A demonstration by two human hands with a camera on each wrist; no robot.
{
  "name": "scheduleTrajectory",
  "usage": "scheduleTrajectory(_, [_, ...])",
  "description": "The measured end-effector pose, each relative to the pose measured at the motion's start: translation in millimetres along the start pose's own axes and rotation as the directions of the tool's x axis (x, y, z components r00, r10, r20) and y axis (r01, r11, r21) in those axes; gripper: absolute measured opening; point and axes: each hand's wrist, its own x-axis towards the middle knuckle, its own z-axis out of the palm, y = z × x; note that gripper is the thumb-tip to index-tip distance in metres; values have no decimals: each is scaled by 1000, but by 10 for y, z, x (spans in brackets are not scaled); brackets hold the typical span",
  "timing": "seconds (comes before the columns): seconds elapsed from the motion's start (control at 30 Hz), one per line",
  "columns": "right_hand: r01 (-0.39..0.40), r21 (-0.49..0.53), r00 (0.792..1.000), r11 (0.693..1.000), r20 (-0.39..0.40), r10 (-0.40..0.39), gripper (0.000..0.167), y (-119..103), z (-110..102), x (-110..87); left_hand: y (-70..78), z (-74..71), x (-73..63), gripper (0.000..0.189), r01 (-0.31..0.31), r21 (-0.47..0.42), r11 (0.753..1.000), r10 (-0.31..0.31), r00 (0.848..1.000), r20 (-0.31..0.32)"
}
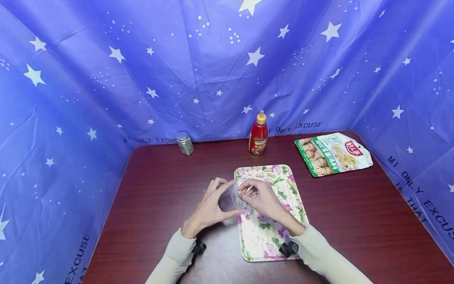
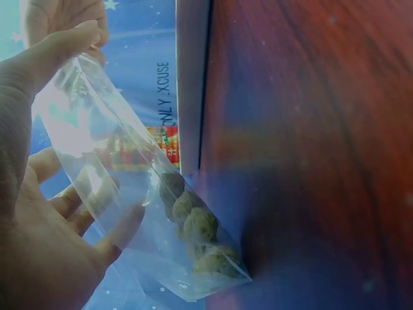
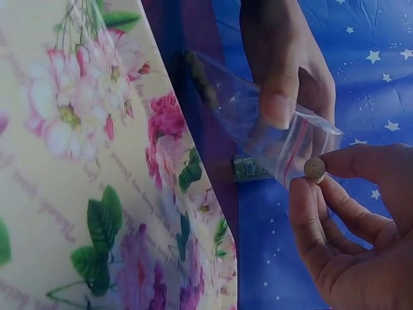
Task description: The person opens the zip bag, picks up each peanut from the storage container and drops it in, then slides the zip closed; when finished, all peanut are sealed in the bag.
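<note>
My left hand holds a clear zip bag at its mouth, thumb on one side and fingers on the other. Several brown, lumpy pieces, seemingly peanuts in their shells, lie in the bag's bottom corner. Between thumb and forefinger, my right hand pinches a peanut, seen end-on beside the bag's mouth in the right wrist view. Beneath the right hand is a flowered tray. Two peanuts appear near its far edge; the right hand and forearm hide part of it.
A red sauce bottle with a yellow cap stands behind the tray. Back left is a small lidded jar. A green and white food pouch lies at the back right. Starry blue cloth hangs around the dark red table.
</note>
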Motion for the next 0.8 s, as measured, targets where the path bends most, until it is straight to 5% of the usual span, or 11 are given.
scheduleTrajectory(0.5, [-19, 23, 1000, 1000, 7, 18, 8, 37, 0, -3, -17, 10, 12, 93, 7, -21, 1000, -7, 1000, 7])
scheduleTrajectory(0.8, [-47, -5, 999, 999, 4, 47, 3, 116, -48, -28, -2, 20, 8, 92, 92, -163, 982, -82, 994, 66])
